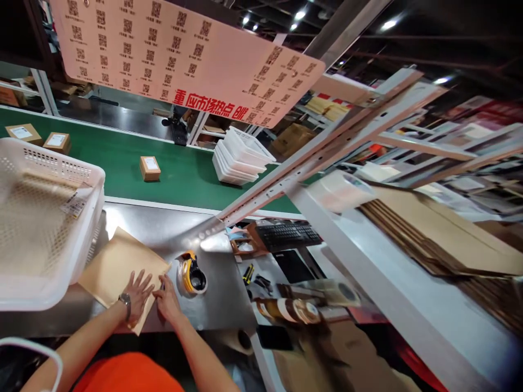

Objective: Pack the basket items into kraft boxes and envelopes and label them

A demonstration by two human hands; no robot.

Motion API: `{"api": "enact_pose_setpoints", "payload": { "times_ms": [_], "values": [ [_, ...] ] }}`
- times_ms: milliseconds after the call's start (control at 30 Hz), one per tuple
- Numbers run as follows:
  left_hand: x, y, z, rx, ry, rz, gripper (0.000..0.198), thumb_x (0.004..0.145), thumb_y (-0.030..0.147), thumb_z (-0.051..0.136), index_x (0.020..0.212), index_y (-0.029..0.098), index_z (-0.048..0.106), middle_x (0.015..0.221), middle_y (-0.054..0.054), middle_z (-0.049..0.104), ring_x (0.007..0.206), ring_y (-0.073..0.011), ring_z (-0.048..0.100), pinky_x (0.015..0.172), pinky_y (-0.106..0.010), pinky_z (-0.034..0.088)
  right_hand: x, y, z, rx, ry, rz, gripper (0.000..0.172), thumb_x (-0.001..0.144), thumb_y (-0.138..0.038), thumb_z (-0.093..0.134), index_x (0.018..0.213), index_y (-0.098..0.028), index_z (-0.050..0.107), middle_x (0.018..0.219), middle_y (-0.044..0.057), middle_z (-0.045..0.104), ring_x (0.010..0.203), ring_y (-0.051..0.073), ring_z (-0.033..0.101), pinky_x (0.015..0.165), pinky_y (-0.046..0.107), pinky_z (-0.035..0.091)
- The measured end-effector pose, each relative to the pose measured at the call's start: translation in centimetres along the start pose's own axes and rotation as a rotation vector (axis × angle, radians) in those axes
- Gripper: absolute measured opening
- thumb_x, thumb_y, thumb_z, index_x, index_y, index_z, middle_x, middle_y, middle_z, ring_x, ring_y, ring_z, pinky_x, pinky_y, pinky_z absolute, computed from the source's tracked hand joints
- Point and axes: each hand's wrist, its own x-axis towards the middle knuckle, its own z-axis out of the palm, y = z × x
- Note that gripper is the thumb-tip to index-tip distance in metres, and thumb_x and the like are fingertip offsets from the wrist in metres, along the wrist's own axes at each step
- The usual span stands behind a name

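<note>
A flat brown kraft paper envelope [118, 258] lies slantwise on the steel bench top. My left hand [138, 294], with a watch at the wrist, presses flat on its lower right part, fingers spread. At the envelope's right edge, my right hand [166, 299] has its fingers closed on the border. A small dark spot shows by the right fingertips; I cannot tell what it is. Just right of that hand sits a yellow and black tape dispenser [191, 275]. To the left, a white perforated plastic basket [87, 234] stands beside the envelope.
Beyond the bench runs a green conveyor belt [180, 177] carrying a small labelled carton [150, 169] and stacked white baskets [241, 158]. A metal post [281, 177] slants up at the right. Past it are a keyboard [288, 235], tape rolls [341, 190] and flattened cartons [441, 228].
</note>
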Motion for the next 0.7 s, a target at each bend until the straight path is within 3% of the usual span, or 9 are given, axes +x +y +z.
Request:
{"api": "enact_pose_setpoints", "payload": {
  "times_ms": [67, 167, 233, 300, 400, 567, 633, 700],
  "values": [
    [-0.3, 0.2, -0.8, -0.046, -0.046, -0.008, 0.081, 0.101, 0.044, 0.06, 0.178, 0.026, 0.043, 0.193, -0.015, 0.017, 0.177, -0.0527, 0.006, 0.135, -0.081, 0.002, 1.2, 1.5, -0.6, 0.021, 0.0, -0.015, 0.044, 0.091, -0.018, 0.063, 0.13, -0.024, 0.083, 0.175, 0.017, 0.055, 0.167, 0.038, 0.047, 0.135, 0.064, 0.046],
    [-0.4, 0.4, -1.7, -0.055, -0.07, -0.016, 0.082, 0.098, 0.042, 0.066, 0.177, 0.031, 0.046, 0.194, -0.012, 0.016, 0.178, -0.0513, 0.005, 0.137, -0.079, -0.002, 2.6, 2.8, -1.0, 0.049, -0.026, -0.031, 0.084, 0.088, -0.023, 0.069, 0.17, -0.015, 0.05, 0.183, 0.025, 0.041, 0.172, 0.042, 0.039, 0.136, 0.068, 0.043],
    [-0.5, 0.7, -2.0, -0.049, -0.106, -0.02, 0.085, 0.095, 0.043, 0.071, 0.176, 0.033, 0.047, 0.194, -0.012, 0.015, 0.178, -0.0512, 0.003, 0.137, -0.08, -0.005, 3.4, 3.1, -1.2, 0.078, -0.091, -0.025, 0.1, 0.087, -0.027, 0.072, 0.178, -0.013, 0.033, 0.187, 0.027, 0.033, 0.175, 0.043, 0.031, 0.138, 0.069, 0.037],
    [-0.7, 1.0, -2.0, -0.039, -0.135, -0.028, 0.096, 0.089, 0.046, 0.081, 0.177, 0.032, 0.044, 0.194, -0.014, 0.01, 0.178, -0.0512, 0.002, 0.137, -0.082, -0.007, 4.2, 2.9, -1.7, 0.121, -0.169, 0.011, 0.11, 0.083, -0.029, 0.078, 0.18, -0.013, 0.027, 0.188, 0.028, 0.029, 0.176, 0.043, 0.027, 0.141, 0.07, 0.029],
    [-1.6, 1.6, -1.0, -0.02, -0.128, -0.039, 0.104, 0.085, 0.046, 0.088, 0.178, 0.03, 0.042, 0.193, -0.016, 0.008, 0.178, -0.0494, 0.002, 0.138, -0.082, -0.003, 5.6, 2.2, -2.9, 0.209, -0.206, 0.118, 0.12, 0.067, -0.028, 0.09, 0.176, -0.018, 0.038, 0.187, 0.025, 0.033, 0.176, 0.045, 0.026, 0.143, 0.066, 0.019],
    [-4.1, 2.1, 3.1, -0.018, -0.065, -0.089, 0.08, 0.089, 0.035, 0.09, 0.164, 0.04, 0.062, 0.191, -0.01, 0.023, 0.177, -0.0453, 0.021, 0.139, -0.08, 0.02, 7.3, 0.6, -5.0, 0.252, -0.158, 0.173, 0.126, 0.043, -0.025, 0.097, 0.162, -0.02, 0.057, 0.176, 0.028, 0.05, 0.173, 0.054, 0.028, 0.142, 0.074, 0.015],
    [-4.9, 1.6, 5.0, -0.019, 0.032, -0.11, 0.063, 0.09, 0.031, 0.089, 0.149, 0.046, 0.074, 0.187, -0.005, 0.036, 0.173, -0.0417, 0.037, 0.138, -0.073, 0.032, 7.3, 0.2, -5.7, 0.242, -0.14, 0.169, 0.118, 0.04, -0.025, 0.096, 0.154, -0.025, 0.065, 0.17, 0.029, 0.055, 0.171, 0.057, 0.031, 0.141, 0.075, 0.019],
    [-5.6, 0.8, 6.2, 0.011, 0.196, -0.113, 0.038, 0.092, 0.033, 0.087, 0.127, 0.048, 0.084, 0.179, -0.001, 0.053, 0.163, -0.0378, 0.054, 0.136, -0.067, 0.04, 7.5, -0.1, -6.8, 0.235, -0.073, 0.213, 0.105, 0.04, -0.025, 0.091, 0.143, -0.035, 0.071, 0.161, 0.026, 0.064, 0.165, 0.057, 0.043, 0.137, 0.076, 0.029]
  ]
}}
